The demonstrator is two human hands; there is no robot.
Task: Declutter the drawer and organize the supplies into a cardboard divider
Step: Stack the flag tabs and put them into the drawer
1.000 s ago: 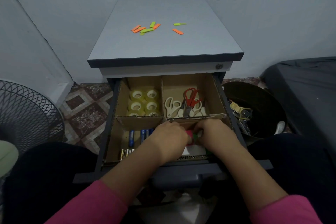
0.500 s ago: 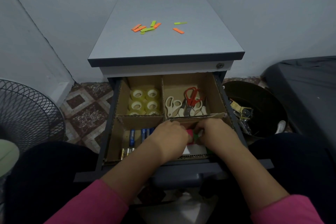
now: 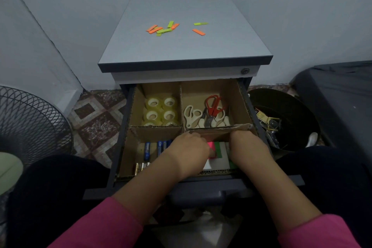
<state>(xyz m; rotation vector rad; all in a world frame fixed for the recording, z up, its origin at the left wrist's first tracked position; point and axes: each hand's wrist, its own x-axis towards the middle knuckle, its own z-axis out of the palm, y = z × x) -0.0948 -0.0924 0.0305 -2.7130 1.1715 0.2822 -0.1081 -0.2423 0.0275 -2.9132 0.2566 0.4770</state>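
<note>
Both hands down in the near right compartment of the cardboard divider (image 3: 157, 129) inside the open drawer (image 3: 120, 147): left hand (image 3: 189, 147) knuckles-up, right hand (image 3: 247, 145) likewise, fingertips hidden, so grip impossible to tell. Between the two hands, pink and green sticky notes (image 3: 214, 147) atop a white pad (image 3: 217, 162). Just beyond the fingers, scissors (image 3: 209, 110); beyond and leftward, tape rolls (image 3: 161, 109); left of the left hand, batteries (image 3: 153, 147).
</note>
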